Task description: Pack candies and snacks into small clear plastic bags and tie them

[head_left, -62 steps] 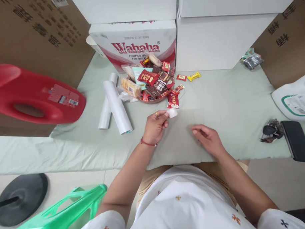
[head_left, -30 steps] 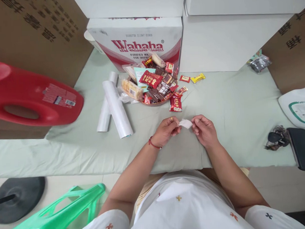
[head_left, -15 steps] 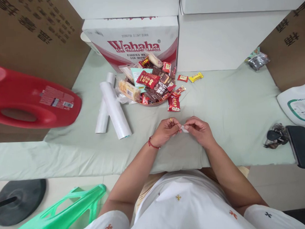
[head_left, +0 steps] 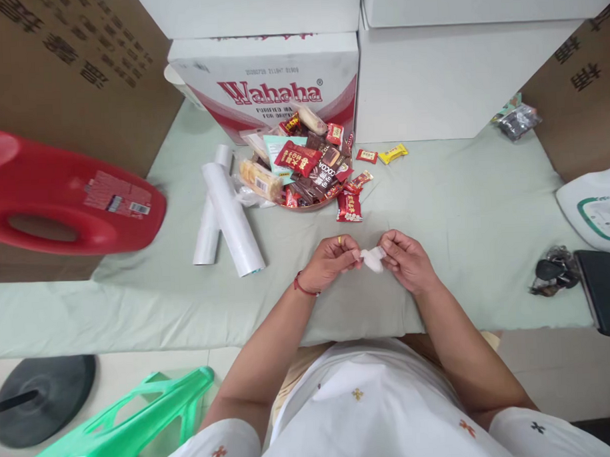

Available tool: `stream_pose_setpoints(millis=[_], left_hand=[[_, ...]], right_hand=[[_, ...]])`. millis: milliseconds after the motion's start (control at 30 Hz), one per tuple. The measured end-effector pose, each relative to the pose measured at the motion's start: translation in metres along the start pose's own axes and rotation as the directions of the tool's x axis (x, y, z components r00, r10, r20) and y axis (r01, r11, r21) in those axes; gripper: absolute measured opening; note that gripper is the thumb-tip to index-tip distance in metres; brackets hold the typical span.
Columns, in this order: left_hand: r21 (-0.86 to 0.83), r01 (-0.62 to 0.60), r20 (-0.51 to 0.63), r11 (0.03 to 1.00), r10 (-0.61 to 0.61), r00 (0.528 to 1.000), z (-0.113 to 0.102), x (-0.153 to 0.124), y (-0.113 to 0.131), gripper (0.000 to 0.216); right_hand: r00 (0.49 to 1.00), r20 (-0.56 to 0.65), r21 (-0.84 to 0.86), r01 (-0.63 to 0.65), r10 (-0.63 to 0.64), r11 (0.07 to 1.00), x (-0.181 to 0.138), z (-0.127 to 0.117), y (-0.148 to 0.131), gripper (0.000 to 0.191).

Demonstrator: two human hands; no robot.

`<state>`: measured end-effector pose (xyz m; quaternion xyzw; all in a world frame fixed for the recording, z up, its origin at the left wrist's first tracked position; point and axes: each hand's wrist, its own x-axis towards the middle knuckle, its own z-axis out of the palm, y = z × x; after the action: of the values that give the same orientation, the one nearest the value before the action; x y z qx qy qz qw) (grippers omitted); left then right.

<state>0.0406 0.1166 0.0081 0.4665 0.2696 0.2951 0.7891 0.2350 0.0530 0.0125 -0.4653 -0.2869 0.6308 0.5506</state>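
Observation:
Between my two hands, just above the cloth, is a small white wrapped candy [head_left: 373, 260] with narrow, gathered ends. My left hand [head_left: 333, 262] is closed, pinching its left end between thumb and fingertips. The right end is gripped by my right hand [head_left: 409, 259], also closed in a pinch. Beyond my hands, a round dish [head_left: 314, 205] is heaped with packaged snacks. A red snack packet [head_left: 349, 207] lies in front of it, and a small red wrapped candy [head_left: 366, 156] and a yellow one [head_left: 392, 153] lie to its right.
Two white rolls [head_left: 233, 221] lie crossed at left, near a red jug [head_left: 68, 197]. White boxes [head_left: 454, 76] line the back. On the right are keys [head_left: 554, 271], a black phone [head_left: 602, 291] and a white bottle [head_left: 597, 208]. A green stool [head_left: 116, 428] stands below the table.
My right hand has moved slightly right, away from my left. The gap between them is wider, and more of the white wrapped candy shows, its right end drawn out.

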Motion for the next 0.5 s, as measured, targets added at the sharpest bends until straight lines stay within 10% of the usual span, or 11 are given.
stream_pose_setpoints(millis=[267,500], left_hand=[[-0.041,-0.195,-0.106,0.98,0.189,0.976,-0.0047,0.0034,0.0023,0.026],[-0.145,-0.229,-0.165,0.963,0.205,0.965,-0.0016,0.0047,0.0088,0.025]], right_hand=[[0.971,-0.186,0.011,0.155,-0.151,0.988,0.0045,-0.0026,-0.0032,0.038],[0.967,-0.254,0.037,0.042,-0.032,0.998,0.002,-0.0048,-0.0061,0.045]])
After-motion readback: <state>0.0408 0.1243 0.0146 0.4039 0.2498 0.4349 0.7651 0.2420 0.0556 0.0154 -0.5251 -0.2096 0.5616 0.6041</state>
